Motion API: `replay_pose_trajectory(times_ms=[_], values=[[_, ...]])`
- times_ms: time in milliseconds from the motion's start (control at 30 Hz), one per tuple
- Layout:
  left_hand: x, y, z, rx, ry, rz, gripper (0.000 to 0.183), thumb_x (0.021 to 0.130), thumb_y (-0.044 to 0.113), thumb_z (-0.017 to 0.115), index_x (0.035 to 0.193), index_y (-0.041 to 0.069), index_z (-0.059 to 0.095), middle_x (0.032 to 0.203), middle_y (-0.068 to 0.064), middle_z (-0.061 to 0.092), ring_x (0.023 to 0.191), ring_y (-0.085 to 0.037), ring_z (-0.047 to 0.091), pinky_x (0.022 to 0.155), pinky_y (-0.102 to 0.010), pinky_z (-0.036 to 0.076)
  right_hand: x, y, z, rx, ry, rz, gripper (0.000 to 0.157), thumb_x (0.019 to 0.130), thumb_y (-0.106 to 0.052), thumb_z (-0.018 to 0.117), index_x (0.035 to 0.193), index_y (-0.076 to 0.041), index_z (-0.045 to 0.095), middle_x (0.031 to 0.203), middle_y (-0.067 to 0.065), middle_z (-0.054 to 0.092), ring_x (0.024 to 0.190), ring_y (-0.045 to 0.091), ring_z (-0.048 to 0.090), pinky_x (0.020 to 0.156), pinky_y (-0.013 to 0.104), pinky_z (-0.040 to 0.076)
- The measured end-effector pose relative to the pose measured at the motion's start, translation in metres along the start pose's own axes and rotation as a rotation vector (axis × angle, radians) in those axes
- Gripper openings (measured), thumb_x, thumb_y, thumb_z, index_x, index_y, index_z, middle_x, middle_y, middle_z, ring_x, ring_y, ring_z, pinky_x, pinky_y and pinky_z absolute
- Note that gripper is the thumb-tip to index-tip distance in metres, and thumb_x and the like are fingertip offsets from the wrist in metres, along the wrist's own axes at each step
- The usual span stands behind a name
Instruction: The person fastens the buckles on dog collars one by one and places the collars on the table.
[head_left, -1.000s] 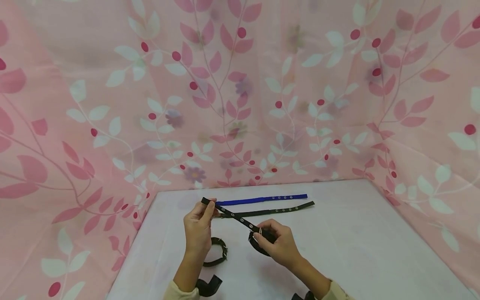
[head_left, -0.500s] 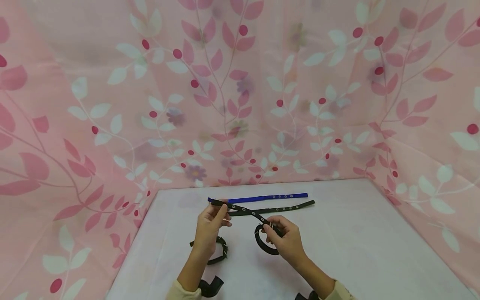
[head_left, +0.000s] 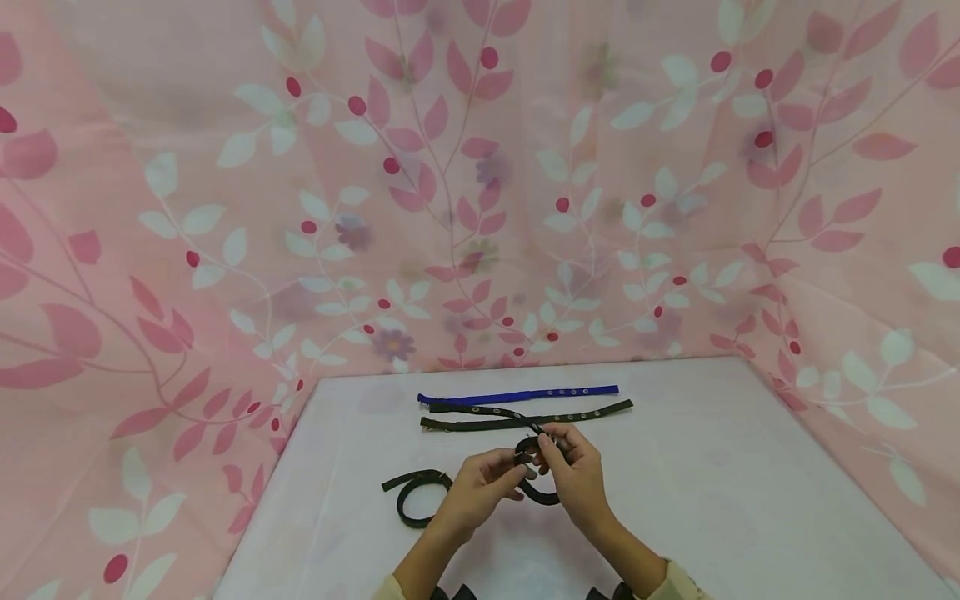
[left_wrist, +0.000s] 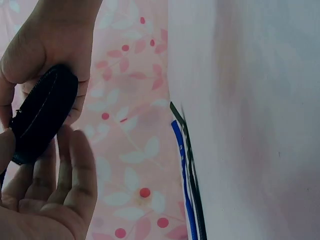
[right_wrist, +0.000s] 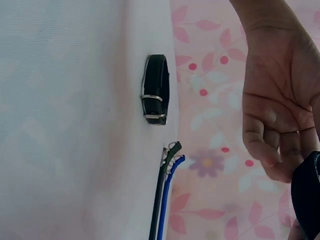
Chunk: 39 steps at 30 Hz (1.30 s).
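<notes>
Black looped strap [left_wrist: 45,115] hangs above the bench [head_left: 712,483]. Left hand [head_left: 478,490]: grip pinches its left side. Right hand [head_left: 581,482]: grip pinches it opposite. Blue strap [head_left: 517,397] lies beyond.

Pale cream sleeves [head_left: 677,584], ending on the forearms [head_left: 633,550], black pieces [head_left: 467,593] near the cuffs [head_left: 664,575] (mostly cut off below)

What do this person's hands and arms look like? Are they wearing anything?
The left hand and right hand are bare, without gloves. Pale cream sleeves stop short of the wrists, leaving part of each forearm uncovered. Black pieces, partly cut off, show nearby.
</notes>
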<state>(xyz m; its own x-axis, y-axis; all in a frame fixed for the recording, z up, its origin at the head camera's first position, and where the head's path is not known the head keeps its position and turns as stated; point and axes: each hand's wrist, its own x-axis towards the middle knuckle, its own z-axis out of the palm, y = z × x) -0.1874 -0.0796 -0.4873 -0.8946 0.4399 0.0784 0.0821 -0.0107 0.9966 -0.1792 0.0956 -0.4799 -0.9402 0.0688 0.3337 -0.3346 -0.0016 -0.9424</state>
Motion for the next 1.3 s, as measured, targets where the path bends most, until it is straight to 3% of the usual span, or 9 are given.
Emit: replay_pose_trajectory(times_ms=[200,367,500,600,733,800,1000,1100,1300], values=[[-0.002,0.000,-0.002,0.010,0.043,0.050,0.027,0.096,0.020,0.066,0.115,0.002,0.069,0.105,-0.023,0.070,0.091,-0.017,0.069,0.075,-0.028,0.059,0.003,0.002,-0.003,-0.019,-0.062,0.001,0.016,0.097,-0.010,0.062,0.110,0.000,0.061,0.089,0.013,0.064,0.074,0.012,0.063,0.065,0.032,0.056],[-0.003,0.002,-0.004,0.025,0.017,0.047,0.030,0.096,0.019,0.065,0.118,-0.002,0.067,0.104,-0.026,0.070,0.090,-0.015,0.070,0.078,-0.026,0.058,0.006,0.000,-0.006,-0.078,-0.132,-0.091,0.024,0.094,-0.009,0.067,0.117,-0.005,0.063,0.100,0.012,0.068,0.086,0.012,0.065,0.069,0.029,0.056],[-0.004,0.003,-0.003,0.043,0.006,0.032,0.027,0.096,0.017,0.066,0.115,-0.002,0.068,0.101,-0.024,0.071,0.086,-0.009,0.069,0.077,-0.024,0.057,0.008,-0.002,-0.007,-0.163,-0.132,-0.160,0.029,0.094,-0.012,0.067,0.122,-0.011,0.064,0.110,0.007,0.072,0.098,0.013,0.066,0.076,0.026,0.054],[-0.005,0.002,-0.003,0.058,-0.013,0.028,0.025,0.096,0.014,0.065,0.114,-0.004,0.068,0.099,-0.026,0.071,0.084,-0.007,0.068,0.077,-0.022,0.056,0.009,-0.002,-0.007,-0.211,-0.121,-0.202,0.029,0.095,-0.009,0.065,0.124,-0.011,0.064,0.103,0.005,0.074,0.095,0.012,0.067,0.079,0.025,0.054],[-0.007,0.000,-0.004,0.029,-0.042,0.008,0.027,0.096,0.013,0.064,0.115,-0.006,0.067,0.097,-0.029,0.068,0.081,-0.007,0.067,0.080,-0.023,0.057,0.009,0.000,-0.009,-0.231,-0.084,-0.246,0.030,0.092,0.002,0.065,0.121,-0.004,0.065,0.082,0.010,0.071,0.078,0.014,0.067,0.071,0.026,0.054],[-0.008,0.000,-0.005,0.004,-0.044,-0.005,0.029,0.096,0.013,0.064,0.117,-0.007,0.065,0.096,-0.025,0.066,0.081,-0.008,0.067,0.081,-0.024,0.057,0.009,0.000,-0.010,-0.235,-0.053,-0.258,0.030,0.090,0.006,0.066,0.119,0.000,0.065,0.079,0.012,0.069,0.074,0.015,0.065,0.066,0.027,0.054],[-0.009,0.001,-0.011,-0.058,0.000,-0.053,0.035,0.097,0.014,0.064,0.128,-0.002,0.060,0.091,-0.005,0.061,0.078,-0.011,0.065,0.078,-0.025,0.058,0.012,-0.006,-0.013,-0.116,-0.016,-0.156,0.021,0.094,0.000,0.063,0.115,0.000,0.067,0.081,0.010,0.067,0.066,0.005,0.055,0.055,0.022,0.048],[-0.010,0.002,-0.013,-0.086,0.013,-0.078,0.036,0.097,0.015,0.063,0.129,-0.001,0.059,0.089,-0.002,0.057,0.077,-0.012,0.061,0.075,-0.026,0.058,0.013,-0.009,-0.015,-0.027,-0.051,-0.111,0.020,0.099,-0.008,0.059,0.116,-0.001,0.065,0.082,0.006,0.067,0.057,0.005,0.049,0.046,0.023,0.042],[-0.011,0.004,-0.014,-0.131,0.024,-0.116,0.038,0.099,0.017,0.060,0.130,-0.003,0.056,0.087,-0.001,0.053,0.073,-0.013,0.055,0.070,-0.026,0.055,0.014,-0.005,-0.019,0.106,-0.132,-0.119,0.025,0.103,-0.011,0.052,0.121,0.007,0.052,0.091,0.004,0.070,0.048,0.012,0.050,0.040,0.027,0.044]])
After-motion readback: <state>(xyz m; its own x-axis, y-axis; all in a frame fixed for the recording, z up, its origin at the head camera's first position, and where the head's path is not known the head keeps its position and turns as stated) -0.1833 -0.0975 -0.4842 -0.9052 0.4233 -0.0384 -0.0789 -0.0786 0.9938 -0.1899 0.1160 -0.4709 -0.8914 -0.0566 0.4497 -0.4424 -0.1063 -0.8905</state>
